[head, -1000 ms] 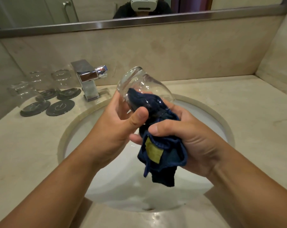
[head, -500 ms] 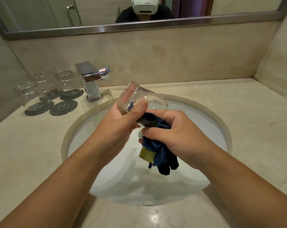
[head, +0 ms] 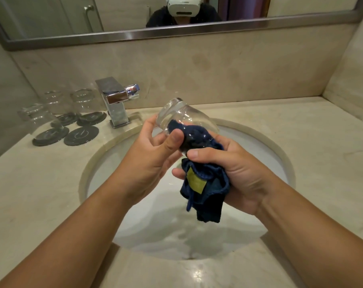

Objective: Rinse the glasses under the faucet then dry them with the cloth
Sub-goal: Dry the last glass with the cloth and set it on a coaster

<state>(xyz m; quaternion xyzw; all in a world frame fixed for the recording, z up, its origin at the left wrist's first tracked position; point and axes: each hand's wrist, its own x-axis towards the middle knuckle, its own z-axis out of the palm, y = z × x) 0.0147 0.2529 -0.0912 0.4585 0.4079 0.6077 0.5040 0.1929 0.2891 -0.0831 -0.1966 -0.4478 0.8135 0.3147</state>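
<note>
Above the sink [head: 280, 154], cloth-stuffed glass [head: 177, 115] between both hands.

- The left hand [head: 153, 161] grips a clear glass [head: 182, 117] above the sink [head: 83, 181], with the glass's base tilted toward eleven o'clock.
- The right hand [head: 238, 173] clutches a dark blue cloth [head: 207, 188]. Part of the cloth is stuffed into the glass's mouth, and the rest hangs down, showing a yellow tag [head: 195, 181].
- At ten o'clock of the sink, a chrome faucet [head: 116, 102] stands on the counter [head: 31, 194].
- At nine o'clock of the faucet, three upturned glasses [head: 56, 102] sit on dark coasters [head: 91, 119], and a fourth coaster [head: 81, 135] lies just beside them.
</note>
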